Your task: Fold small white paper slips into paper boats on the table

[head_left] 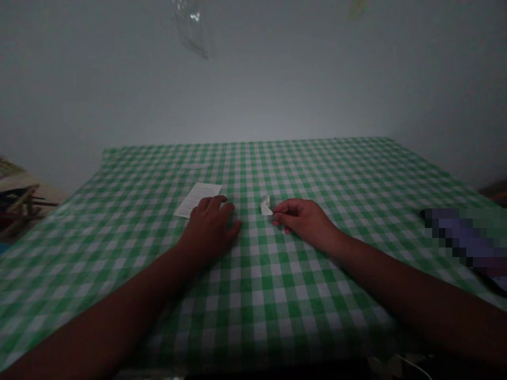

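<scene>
Between the thumb and fingers of my right hand is the edge of a small crumpled piece of white paper, just right of the table's middle. My left hand is palm down with its fingers apart and nothing in them. It lies over the near right part of a printed paper sheet, hiding that corner. Whether the fingers press on the sheet or hover just above it, I cannot tell.
A green and white checked tablecloth covers the table, which meets a pale wall at the back. On the right edge lies a dark-edged, pixelated object. Wooden furniture stands beyond the left edge.
</scene>
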### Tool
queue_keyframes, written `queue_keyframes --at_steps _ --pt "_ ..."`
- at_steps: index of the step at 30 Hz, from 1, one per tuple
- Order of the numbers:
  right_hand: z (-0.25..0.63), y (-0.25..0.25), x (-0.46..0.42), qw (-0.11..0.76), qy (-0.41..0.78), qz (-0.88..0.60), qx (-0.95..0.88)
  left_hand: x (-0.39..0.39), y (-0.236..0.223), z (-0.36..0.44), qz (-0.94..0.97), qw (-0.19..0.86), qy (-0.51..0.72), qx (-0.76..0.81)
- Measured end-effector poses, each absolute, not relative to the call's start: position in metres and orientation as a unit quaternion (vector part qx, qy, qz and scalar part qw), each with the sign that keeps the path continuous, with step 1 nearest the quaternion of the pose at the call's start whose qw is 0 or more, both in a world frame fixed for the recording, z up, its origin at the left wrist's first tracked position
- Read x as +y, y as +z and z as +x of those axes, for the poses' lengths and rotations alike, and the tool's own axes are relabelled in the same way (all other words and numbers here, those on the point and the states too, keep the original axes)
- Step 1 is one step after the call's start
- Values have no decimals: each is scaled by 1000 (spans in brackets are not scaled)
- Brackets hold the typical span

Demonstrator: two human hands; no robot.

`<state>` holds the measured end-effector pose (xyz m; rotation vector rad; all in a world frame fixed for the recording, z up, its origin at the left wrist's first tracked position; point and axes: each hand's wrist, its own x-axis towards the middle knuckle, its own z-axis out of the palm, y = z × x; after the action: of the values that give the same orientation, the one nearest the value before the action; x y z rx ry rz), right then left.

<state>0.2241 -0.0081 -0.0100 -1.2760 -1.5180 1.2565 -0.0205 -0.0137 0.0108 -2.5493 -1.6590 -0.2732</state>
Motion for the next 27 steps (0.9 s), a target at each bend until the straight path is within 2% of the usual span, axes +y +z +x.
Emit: queue_keyframes --at_steps 4,8,12,17,27 --pt "224 -18 -6 389 451 -502 -627 -13 13 -24 -809 41 -52 -584" --pt "226 -15 -12 389 262 -433 -770 -8 11 -31 -798 32 -27 -601" --pt "223 -4 -23 323 149 -299 -885 -3 8 -36 -808 36 -6 -588" --pt "220 -1 -28 249 128 -250 -927 4 9 -43 -822 61 11 -567" --pt "222 -14 -20 176 85 -380 -904 15 22 -55 -829 64 78 -550"
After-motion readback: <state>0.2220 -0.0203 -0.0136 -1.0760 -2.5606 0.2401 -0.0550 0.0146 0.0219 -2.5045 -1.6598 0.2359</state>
